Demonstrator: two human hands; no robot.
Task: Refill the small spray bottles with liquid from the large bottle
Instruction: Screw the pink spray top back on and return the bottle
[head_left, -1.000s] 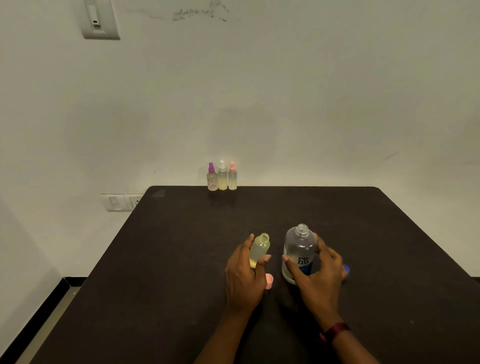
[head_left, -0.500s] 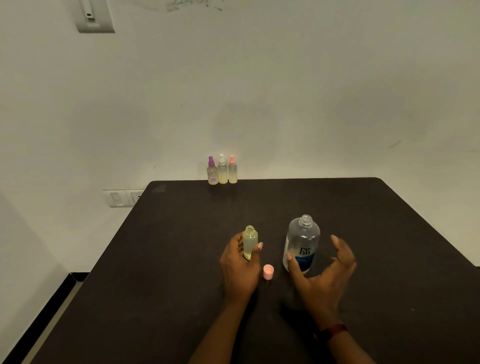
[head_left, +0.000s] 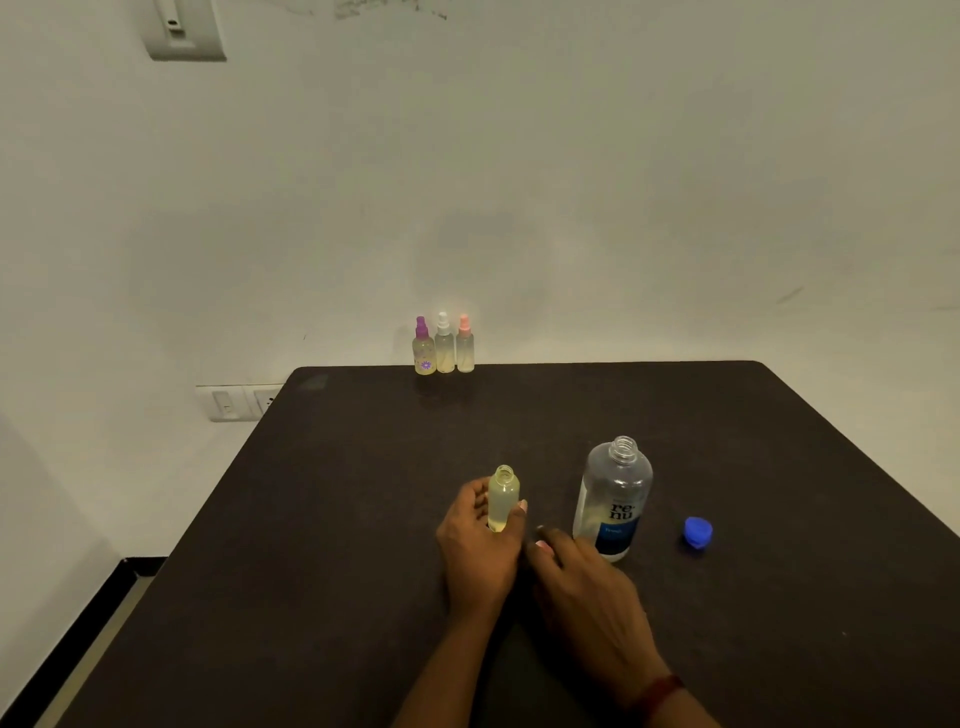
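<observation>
- Dark table (head_left: 363, 519) is holding everything.
- My left hand (head_left: 475, 545) is gripping the uncapped small bottle (head_left: 503, 499), lower centre, seemingly full.
- My right hand (head_left: 582, 577) is covering a pink piece (head_left: 543, 544) beside it; whether it is pinching, I cannot tell.
- Large bottle (head_left: 613, 499) is standing open, right of centre, blue cap (head_left: 697, 531) off.
- Capped sprayers (head_left: 444, 345), upper centre, seemingly done; capping is remaining.

"re nu" on large bottle (head_left: 613, 499) label, smaller print unreadable

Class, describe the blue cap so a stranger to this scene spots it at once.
Find the dark table. Right of centre stands a large clear bottle, open-necked. Just right of it, lying apart on the tabletop, is the blue cap: the only loose, solid-blue piece there.
</observation>
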